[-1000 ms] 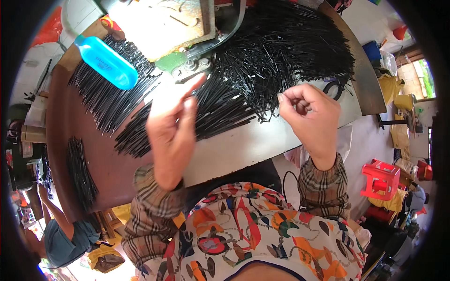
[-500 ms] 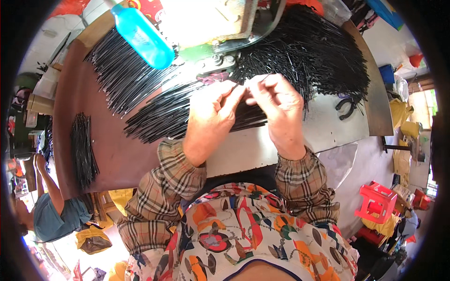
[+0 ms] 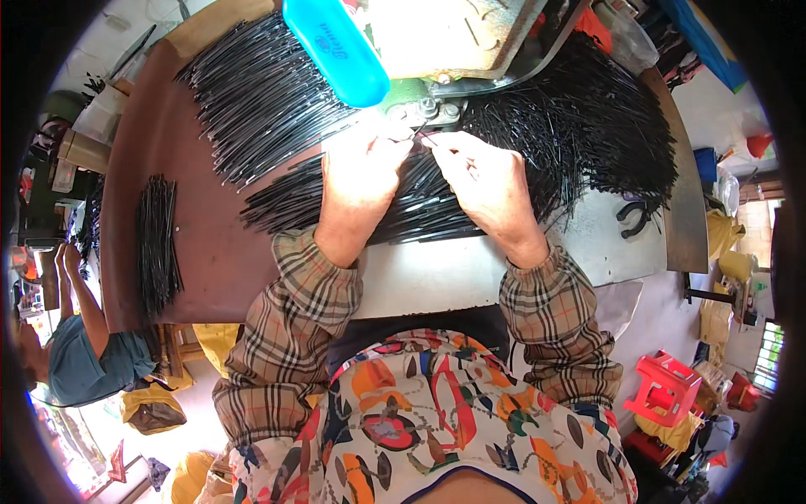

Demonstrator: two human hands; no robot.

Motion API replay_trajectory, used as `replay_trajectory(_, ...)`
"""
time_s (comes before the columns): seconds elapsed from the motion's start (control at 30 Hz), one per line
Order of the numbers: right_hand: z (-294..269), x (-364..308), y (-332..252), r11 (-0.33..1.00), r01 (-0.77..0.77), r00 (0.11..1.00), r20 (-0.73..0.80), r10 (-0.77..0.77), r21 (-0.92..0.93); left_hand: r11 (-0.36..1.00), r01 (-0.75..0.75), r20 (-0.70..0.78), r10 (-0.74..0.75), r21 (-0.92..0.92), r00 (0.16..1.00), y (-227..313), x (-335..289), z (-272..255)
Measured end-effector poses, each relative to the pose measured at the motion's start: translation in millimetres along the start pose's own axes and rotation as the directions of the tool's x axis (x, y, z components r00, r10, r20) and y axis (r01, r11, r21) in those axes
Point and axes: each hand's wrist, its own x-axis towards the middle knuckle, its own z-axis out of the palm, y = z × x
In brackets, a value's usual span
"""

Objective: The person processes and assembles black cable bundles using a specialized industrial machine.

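My left hand (image 3: 361,185) and my right hand (image 3: 491,185) meet fingertip to fingertip, just in front of the small metal clamp-like part (image 3: 426,109) of a machine. Both are closed in a pinch. A thin dark strand (image 3: 419,131) shows between the fingertips; its exact kind is too small to tell, and glare washes out the left fingers. Under and behind the hands lies a bundle of long thin black strands (image 3: 428,202). To the right spreads a large tangled heap of similar black strands (image 3: 613,126).
A bright machine head (image 3: 453,38) with a blue case-like object (image 3: 337,55) stands above. More black strands (image 3: 260,92) and a small bundle (image 3: 157,244) lie left on the brown tabletop (image 3: 218,277). Black-handled pliers (image 3: 631,218) lie right. A co-worker (image 3: 92,357) sits left; a red stool (image 3: 663,388) stands right.
The view has shifted, so the table and machine sit differently in the picture. My hands have come closer to the metal part, still pinching; the right fingers have drawn together.
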Motion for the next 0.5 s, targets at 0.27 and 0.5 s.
replay_trajectory(0.27, 10.6, -0.2, 11.5, 0.998, 0.048, 0.996, -0.076, -0.046, 0.027, 0.998, -0.040, -0.015, 0.040, 0.038, 0.999, -3.0, -3.5, 3.3)
replay_trajectory(0.5, 16.4, 2.4, 24.0, 0.971, -0.013, 0.999, -0.042, 0.024, 0.240, 0.998, -0.017, -0.044, 0.020, 0.064, 0.999, 0.5, -2.7, 2.7)
